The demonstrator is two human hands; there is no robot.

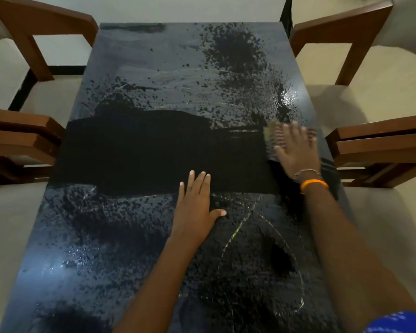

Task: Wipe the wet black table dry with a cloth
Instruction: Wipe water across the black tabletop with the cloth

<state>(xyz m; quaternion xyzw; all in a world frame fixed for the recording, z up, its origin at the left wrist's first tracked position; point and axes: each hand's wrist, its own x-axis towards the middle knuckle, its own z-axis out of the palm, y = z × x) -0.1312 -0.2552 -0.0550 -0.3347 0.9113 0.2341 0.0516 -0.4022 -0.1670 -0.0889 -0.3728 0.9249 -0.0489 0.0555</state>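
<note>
I am watching the right hand (296,150) pressing flat, fingers spread and straight, on a pale cloth (273,134) near the right edge of the black bench (135,68), the cloth peeking out under the fingertips and blurred. The left hand (196,203) is resting open and holding nothing, palm down near the middle of the bench and well apart from the cloth. A dark wiped band is running left from the cloth across the bench's width, while beaded water is lying both beyond it and nearer me, so the right hand looks best placed to sweep next.
</note>
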